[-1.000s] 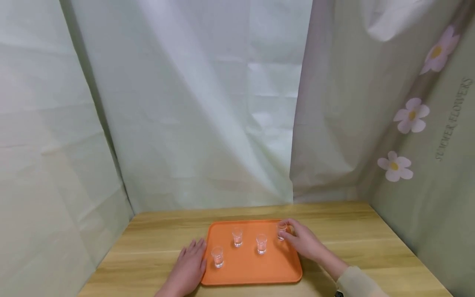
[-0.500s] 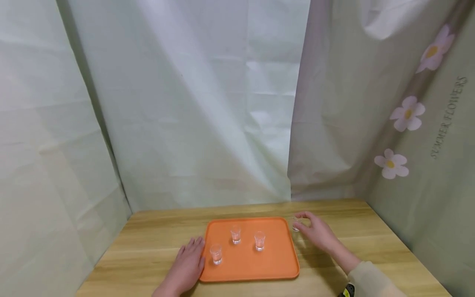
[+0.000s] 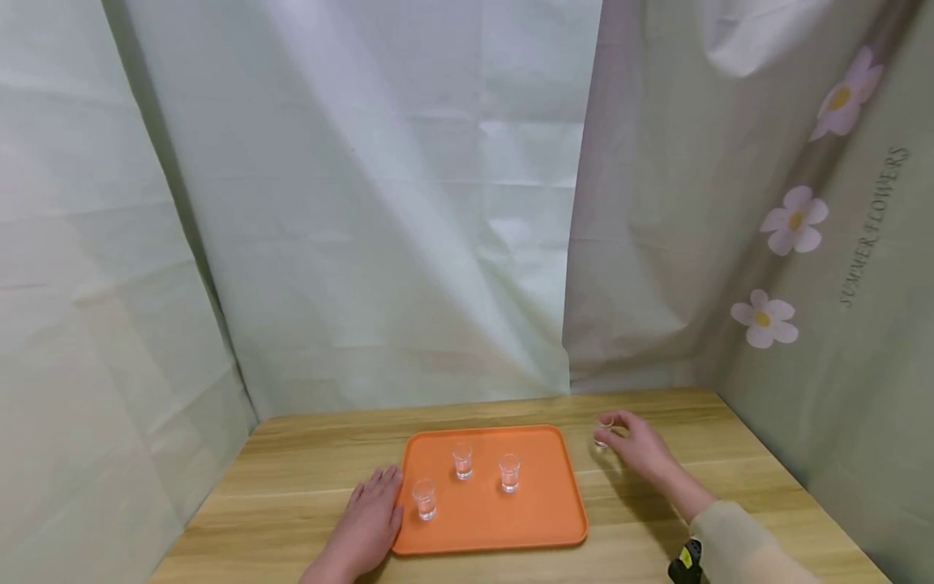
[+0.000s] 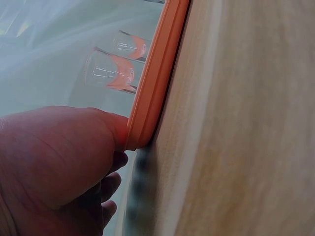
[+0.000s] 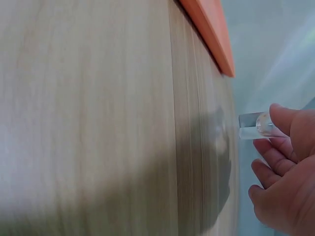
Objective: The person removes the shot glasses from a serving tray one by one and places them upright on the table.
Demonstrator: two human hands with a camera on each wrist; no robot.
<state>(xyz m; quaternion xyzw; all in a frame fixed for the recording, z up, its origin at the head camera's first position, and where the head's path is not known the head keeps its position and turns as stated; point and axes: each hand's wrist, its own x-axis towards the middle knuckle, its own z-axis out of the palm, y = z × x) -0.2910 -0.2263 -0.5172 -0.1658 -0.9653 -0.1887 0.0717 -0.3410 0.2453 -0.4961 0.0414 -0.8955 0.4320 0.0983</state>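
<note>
Between thumb and fingers, my right hand [image 3: 645, 450] pinches a small clear shot glass [image 5: 253, 126], right of the orange tray [image 3: 540, 519]. In the right wrist view its thick base is close to the tabletop; whether they touch I cannot tell. My left hand [image 3: 367, 519] lies along the tray's left edge with fingers extended, and its thumb [image 4: 115, 129] touches the tray wall. Upright on the tray are three more glasses: a front-left glass [image 3: 425, 501], a back glass [image 3: 463, 462] and a middle glass [image 3: 509, 474].
A wood-grain table [image 3: 292, 470] extends around the tray. Behind it hangs a pale curtain [image 3: 409, 243], and on the right a curtain with a printed flower [image 3: 764, 319]. A black and yellow object [image 3: 686, 561] sits at the right cuff.
My right hand has carried its glass from the tray's back right corner over the rim, rightward to above the table. The left hand stays at the tray's edge.
</note>
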